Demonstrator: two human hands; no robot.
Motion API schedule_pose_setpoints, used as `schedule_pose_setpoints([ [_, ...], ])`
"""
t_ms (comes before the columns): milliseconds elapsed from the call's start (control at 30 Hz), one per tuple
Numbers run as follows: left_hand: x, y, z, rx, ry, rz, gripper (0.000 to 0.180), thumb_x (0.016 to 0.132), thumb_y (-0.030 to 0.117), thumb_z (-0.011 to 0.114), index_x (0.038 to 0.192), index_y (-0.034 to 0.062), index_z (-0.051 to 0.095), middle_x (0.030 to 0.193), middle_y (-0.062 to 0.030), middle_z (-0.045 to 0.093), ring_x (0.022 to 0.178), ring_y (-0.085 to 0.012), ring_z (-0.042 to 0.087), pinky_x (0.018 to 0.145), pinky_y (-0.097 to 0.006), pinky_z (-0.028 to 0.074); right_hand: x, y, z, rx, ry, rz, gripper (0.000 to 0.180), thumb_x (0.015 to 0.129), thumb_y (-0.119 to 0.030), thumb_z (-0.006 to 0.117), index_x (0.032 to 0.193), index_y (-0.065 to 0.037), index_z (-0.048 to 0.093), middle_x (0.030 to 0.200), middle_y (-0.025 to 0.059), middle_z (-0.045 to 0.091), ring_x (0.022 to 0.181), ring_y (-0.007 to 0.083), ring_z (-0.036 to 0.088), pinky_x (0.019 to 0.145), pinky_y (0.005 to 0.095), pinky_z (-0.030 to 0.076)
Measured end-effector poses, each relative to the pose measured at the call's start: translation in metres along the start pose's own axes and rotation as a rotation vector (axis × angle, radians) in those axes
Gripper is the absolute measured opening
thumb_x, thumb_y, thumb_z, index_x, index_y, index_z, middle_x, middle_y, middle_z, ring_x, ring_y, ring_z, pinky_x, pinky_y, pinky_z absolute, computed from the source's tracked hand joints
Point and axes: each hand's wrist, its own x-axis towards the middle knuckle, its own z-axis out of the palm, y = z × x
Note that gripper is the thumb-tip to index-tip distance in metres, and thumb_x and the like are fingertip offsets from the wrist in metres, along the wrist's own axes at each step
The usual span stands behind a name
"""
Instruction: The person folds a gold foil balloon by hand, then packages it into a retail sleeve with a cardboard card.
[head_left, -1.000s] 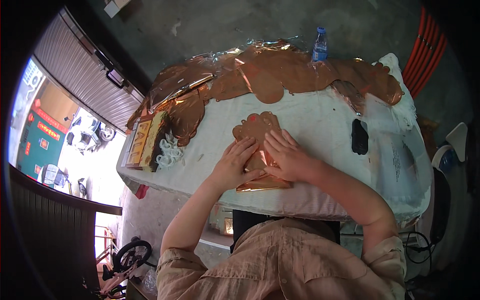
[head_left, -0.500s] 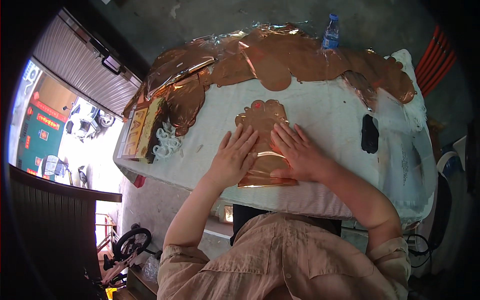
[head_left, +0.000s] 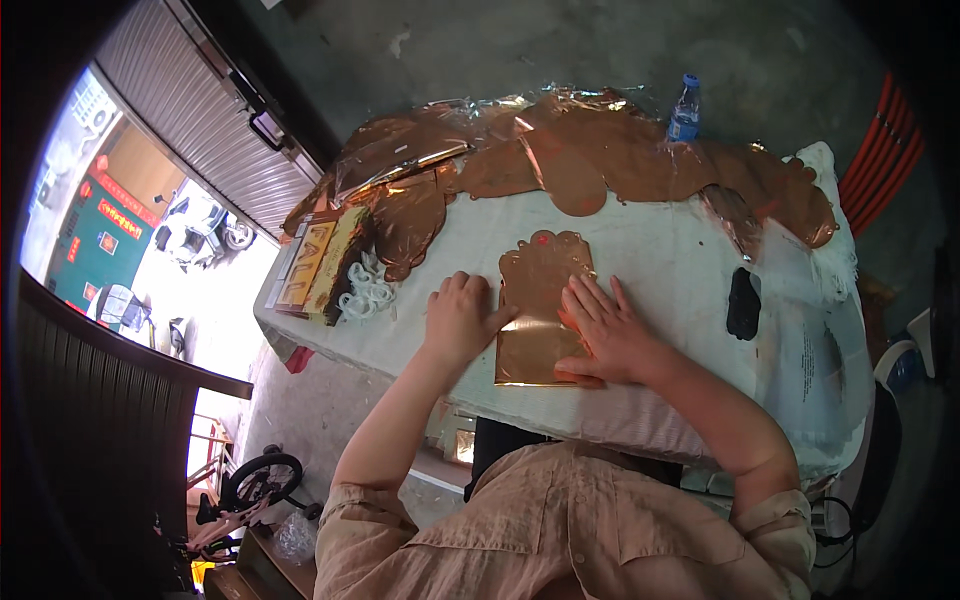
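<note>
A shiny copper-coloured foil balloon (head_left: 535,345) lies flat in front of me, folded down to a narrow shape with a straight near edge and a scalloped far end. On its right side rests my right hand (head_left: 612,335), open, fingers stretched out and pressing the foil. My left hand (head_left: 463,315) is on the cloth just left of the balloon. Its fingers bend down at the tips, while the thumb reaches out to the balloon's left edge. Neither hand grips anything.
More copper foil balloons (head_left: 620,150) spread along the table's far side. A water bottle (head_left: 685,110) stands behind them. To the left are a yellow box (head_left: 318,265) and white rings (head_left: 368,290). A black object (head_left: 743,303) and clear plastic bags (head_left: 810,310) lie right.
My left hand has slid off the foil to the left, its fingers bending. The right hand stays flat on the balloon. The whole view has shifted slightly.
</note>
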Motion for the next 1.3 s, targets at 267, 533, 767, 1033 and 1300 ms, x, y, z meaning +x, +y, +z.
schedule_pose_setpoints([
  [267, 0.025, -0.012, -0.002, -0.346, -0.187, -0.144, 0.03, 0.081, 0.03, 0.068, 0.093, 0.0031, 0.064, 0.096, -0.0146, 0.064, 0.083, -0.0329, 0.063, 0.077, -0.039, 0.051, 0.002, 0.002, 0.005, -0.008, 0.065, -0.034, 0.1, 0.081, -0.068, 0.049, 0.145, 0.004, 0.023, 0.153, 0.0222, 0.018, 0.145, 0.0295, 0.011, 0.114, 0.0575, 0.003],
  [533, -0.017, -0.023, 0.004, -0.305, 0.094, 0.441, 0.018, 0.079, 0.003, 0.063, 0.097, 0.0016, 0.068, 0.108, -0.0129, 0.063, 0.1, -0.0302, 0.058, 0.087, -0.039, 0.048, 0.0, 0.001, 0.001, 0.037, 0.031, 0.005, 0.101, 0.08, -0.065, 0.053, 0.147, 0.002, 0.019, 0.155, 0.0201, 0.016, 0.146, 0.0279, 0.008, 0.115, 0.0537, -0.002],
  [767, -0.014, -0.023, -0.004, -0.246, 0.055, 0.597, 0.021, 0.077, 0.004, 0.062, 0.096, -0.001, 0.067, 0.115, -0.0127, 0.062, 0.105, -0.0305, 0.056, 0.09, -0.04, 0.046, 0.0, -0.001, 0.0, 0.047, 0.031, 0.01, 0.1, 0.08, -0.065, 0.054, 0.147, 0.002, 0.02, 0.154, 0.0192, 0.018, 0.146, 0.0271, 0.009, 0.115, 0.0535, -0.002],
  [1033, -0.008, -0.029, -0.001, -0.34, -0.045, 0.5, 0.031, 0.074, 0.002, 0.056, 0.105, -0.0006, 0.058, 0.108, -0.0153, 0.061, 0.106, -0.0301, 0.056, 0.09, -0.039, 0.045, 0.002, -0.002, -0.002, 0.024, 0.015, 0.008, 0.1, 0.08, -0.065, 0.053, 0.147, 0.001, 0.02, 0.155, 0.0171, 0.018, 0.146, 0.0253, 0.009, 0.115, 0.0541, -0.004],
  [1300, 0.0, -0.005, 0.002, -0.738, -0.13, -0.07, 0.046, 0.078, 0.011, 0.07, 0.117, 0.0004, 0.049, 0.094, -0.0081, 0.062, 0.086, -0.02, 0.061, 0.077, -0.031, 0.049, 0.001, -0.003, -0.003, 0.014, -0.001, 0.02, 0.101, 0.08, -0.065, 0.053, 0.148, 0.0, 0.017, 0.156, 0.0164, 0.015, 0.146, 0.0256, 0.007, 0.115, 0.0543, -0.005],
])
